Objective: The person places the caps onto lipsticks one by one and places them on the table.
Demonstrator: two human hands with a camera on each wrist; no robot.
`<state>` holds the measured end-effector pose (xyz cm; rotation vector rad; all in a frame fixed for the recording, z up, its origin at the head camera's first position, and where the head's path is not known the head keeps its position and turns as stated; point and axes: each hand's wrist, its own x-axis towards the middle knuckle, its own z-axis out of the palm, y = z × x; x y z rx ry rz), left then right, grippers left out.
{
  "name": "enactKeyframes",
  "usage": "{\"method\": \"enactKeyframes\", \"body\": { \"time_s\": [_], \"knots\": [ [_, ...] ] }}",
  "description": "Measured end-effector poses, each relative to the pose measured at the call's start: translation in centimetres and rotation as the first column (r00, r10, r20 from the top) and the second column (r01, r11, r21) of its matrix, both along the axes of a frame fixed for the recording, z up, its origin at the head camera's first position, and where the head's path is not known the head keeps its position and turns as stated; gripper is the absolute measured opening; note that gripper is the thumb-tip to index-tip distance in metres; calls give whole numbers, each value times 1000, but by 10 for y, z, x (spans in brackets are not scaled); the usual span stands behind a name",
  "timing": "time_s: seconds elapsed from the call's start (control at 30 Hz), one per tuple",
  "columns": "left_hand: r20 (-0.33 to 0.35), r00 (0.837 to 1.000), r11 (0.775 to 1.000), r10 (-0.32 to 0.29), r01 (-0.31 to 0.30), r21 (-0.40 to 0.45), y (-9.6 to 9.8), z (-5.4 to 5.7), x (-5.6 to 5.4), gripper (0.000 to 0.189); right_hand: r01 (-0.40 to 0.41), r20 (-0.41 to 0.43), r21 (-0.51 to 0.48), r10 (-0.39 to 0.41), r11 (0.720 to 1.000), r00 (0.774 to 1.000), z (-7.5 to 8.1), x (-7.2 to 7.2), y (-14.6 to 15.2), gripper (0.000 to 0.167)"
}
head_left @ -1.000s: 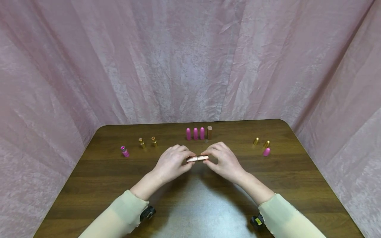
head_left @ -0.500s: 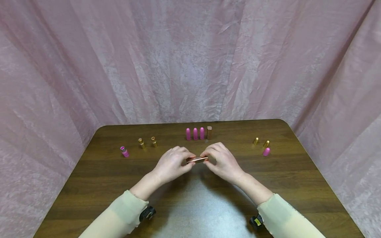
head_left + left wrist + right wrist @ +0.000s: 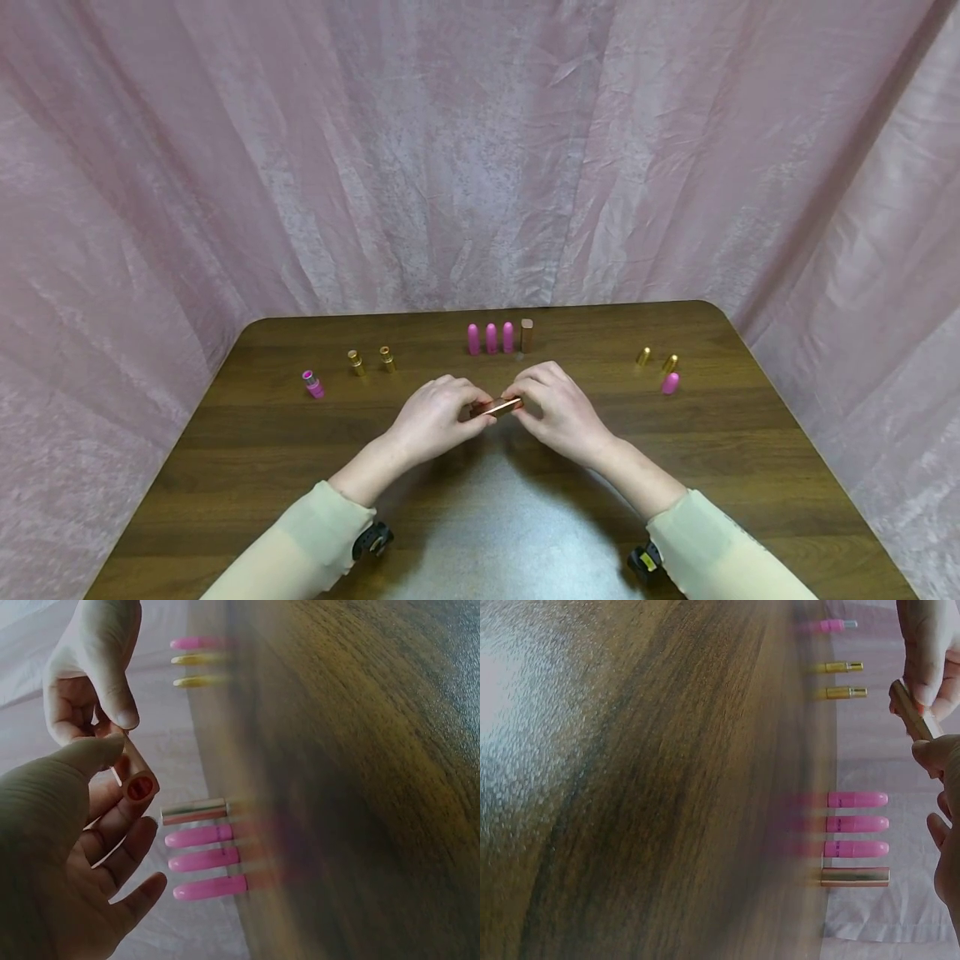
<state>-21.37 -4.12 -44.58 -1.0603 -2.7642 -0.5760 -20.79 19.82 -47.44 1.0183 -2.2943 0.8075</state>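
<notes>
Between both hands, above the middle of the table, is a rose-gold lipstick tube [image 3: 497, 407]. My left hand [image 3: 437, 418] pinches its left end between thumb and fingers, while my right hand [image 3: 561, 413] pinches the right end. The tube lies roughly level, its right end slightly higher in the head view. In the left wrist view, a hollow reddish recess shows in the near end of the lipstick tube [image 3: 140, 787]. Fingertips cover parts of the tube, and I cannot tell where its cap and base meet.
Behind the hands stand several pink lipsticks [image 3: 491, 338] and a rose-gold lipstick [image 3: 527, 336]. Two gold lipstick bases [image 3: 356, 362] and a pink base [image 3: 312, 384] stand at left. Two gold caps [image 3: 670, 363] and a pink cap [image 3: 671, 383] stand at right. A pink curtain [image 3: 480, 167] surrounds the table [image 3: 247, 467].
The lipstick tube has turned in the hands and tilted, its left end now lower. Its middle seam, plain to see a second ago, no longer shows. Both hands keep their grip with barely any movement.
</notes>
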Motion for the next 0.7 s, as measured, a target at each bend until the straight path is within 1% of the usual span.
{"method": "enactKeyframes", "body": {
  "time_s": [0.17,0.33,0.5,0.7],
  "knots": [
    [29,1000,1000,5,-6,29,0,-3,0,12,-4,-4,17,4,1000,1000,-1,0,-1,28],
    [49,999,999,6,-8,49,0,-5,0,12,-5,4,13,5,1000,1000,0,1,-3,29],
    [62,998,999,12,-15,44,1,-7,-1,11,-15,-11,16,16,1000,1000,0,2,-5,30],
    [61,998,999,9,-11,33,1,-10,-3,16,-15,8,33,15,999,1000,0,2,-7,32]
  ]
}}
